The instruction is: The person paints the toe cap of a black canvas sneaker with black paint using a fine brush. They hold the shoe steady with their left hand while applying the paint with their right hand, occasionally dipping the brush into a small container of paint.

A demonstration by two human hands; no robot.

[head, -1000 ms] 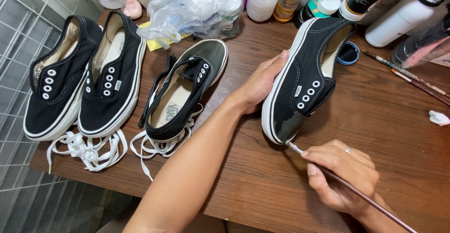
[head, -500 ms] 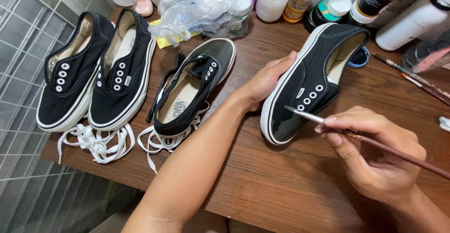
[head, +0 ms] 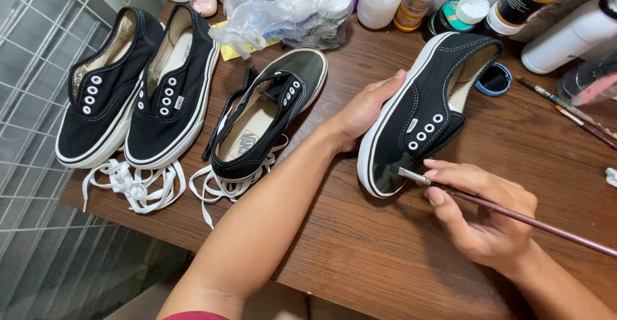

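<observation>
Black shoe (head: pixel 421 111) on the brown wooden table (head: pixel 360 249), right of the middle.

My left hand (head: pixel 366 108) is curled on the shoe's side and holds it. My right hand (head: pixel 482 214) pinches a thin paintbrush (head: pixel 508 212), with its tip on the toe. Three more black shoes (head: pixel 173 88) and white laces (head: pixel 135 185) lie at the left.

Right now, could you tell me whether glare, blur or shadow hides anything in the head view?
Head view: sharp and evenly lit; soft shine on the wet toe of the black shoe under the brush; faint shadows beneath both hands; glare only on the crumpled plastic bag.
</observation>
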